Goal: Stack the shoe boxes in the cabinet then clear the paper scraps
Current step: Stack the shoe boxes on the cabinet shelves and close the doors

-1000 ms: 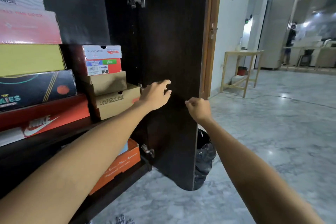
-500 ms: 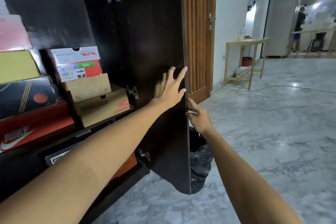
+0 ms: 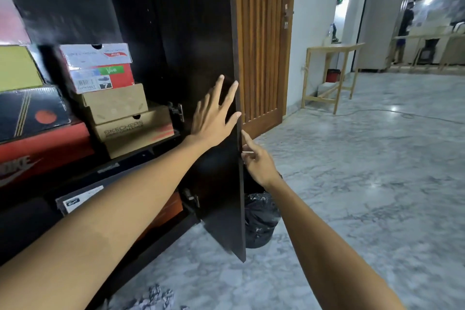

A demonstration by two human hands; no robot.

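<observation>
Head view: left hand (image 3: 214, 113) spread flat on the dark cabinet door (image 3: 201, 45); right hand (image 3: 256, 161) touches its edge, fingers loosely curled. Stacked shoe boxes (image 3: 115, 106) sit left of both hands, crumpled paper scraps (image 3: 153, 299) below on marble floor (image 3: 364, 184).

Domestic interior, likely a home hallway. A dark cabinet (image 3: 196, 33) stocked with branded shoe boxes (image 3: 118, 108) is seen on a marble floor (image 3: 364, 184). A slatted wooden door (image 3: 261, 45), a small wooden table (image 3: 332, 65) and a bin with a black bag (image 3: 260, 219) are noted.
</observation>
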